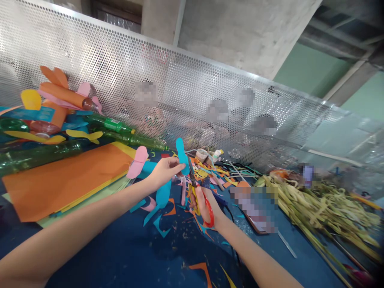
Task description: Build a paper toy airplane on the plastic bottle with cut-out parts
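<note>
Between its fingertips my left hand [165, 172] pinches a blue paper strip [181, 154] with a rounded top end. My right hand [207, 204] grips scissors [209, 208] with red and yellow handles. Their blades lie against the right edge of the blue strip; I cannot tell whether they are parted. Below my left wrist is a blue paper shape [163, 196], partly covered by the wrist. A pink paper piece [137, 162] with rounded ends stands just left of my left hand. Small paper offcuts [162, 228] lie scattered under both hands.
Orange paper sheets [69, 180] are stacked at left, with green bottles [109, 124] and paper-covered bottles [63, 94] behind. Colourful scraps [207, 170] lie beyond my hands. A blurred phone-like object [255, 212] and dried leaf strips [318, 204] lie right. Behind stands a perforated metal panel [186, 80].
</note>
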The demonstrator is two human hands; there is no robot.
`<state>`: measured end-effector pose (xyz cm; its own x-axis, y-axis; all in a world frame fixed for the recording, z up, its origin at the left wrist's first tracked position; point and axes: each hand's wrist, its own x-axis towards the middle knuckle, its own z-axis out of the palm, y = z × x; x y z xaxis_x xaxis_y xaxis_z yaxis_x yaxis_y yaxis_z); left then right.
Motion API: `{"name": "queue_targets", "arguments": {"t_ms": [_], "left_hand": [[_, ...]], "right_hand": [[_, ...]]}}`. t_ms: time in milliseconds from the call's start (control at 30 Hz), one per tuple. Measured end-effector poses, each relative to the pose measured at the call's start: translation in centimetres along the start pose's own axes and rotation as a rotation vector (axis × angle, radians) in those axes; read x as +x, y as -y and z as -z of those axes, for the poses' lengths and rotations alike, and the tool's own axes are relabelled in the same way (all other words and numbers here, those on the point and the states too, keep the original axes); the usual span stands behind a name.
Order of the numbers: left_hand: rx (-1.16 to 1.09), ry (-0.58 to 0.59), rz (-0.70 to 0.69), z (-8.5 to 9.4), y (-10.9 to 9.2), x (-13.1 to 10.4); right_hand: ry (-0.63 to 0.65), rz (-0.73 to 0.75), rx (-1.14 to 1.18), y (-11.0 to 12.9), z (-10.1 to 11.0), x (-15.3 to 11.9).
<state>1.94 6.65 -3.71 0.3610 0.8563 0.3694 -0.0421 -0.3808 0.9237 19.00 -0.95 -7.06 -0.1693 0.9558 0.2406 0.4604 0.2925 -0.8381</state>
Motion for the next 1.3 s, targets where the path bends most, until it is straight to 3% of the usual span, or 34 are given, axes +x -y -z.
{"name": "queue_targets", "arguments": {"t_ms": [667,1033,1300], "left_hand": [[-0.057,-0.007,0.033,0.3,-0.1,0.1],[-0.091,-0.044,0.032,0.4,0.4,0.4],[-0.109,-0.055,0.022,0.3,0.3,0.4]], "right_hand": [[-0.017,0.045,-0.104,-0.7,0.4,0.0],[0.05,0.043,-0.173,0.6,0.9,-0.3],[0.031,0.071,-0.207,1.2,0.9,-0.1]]}}
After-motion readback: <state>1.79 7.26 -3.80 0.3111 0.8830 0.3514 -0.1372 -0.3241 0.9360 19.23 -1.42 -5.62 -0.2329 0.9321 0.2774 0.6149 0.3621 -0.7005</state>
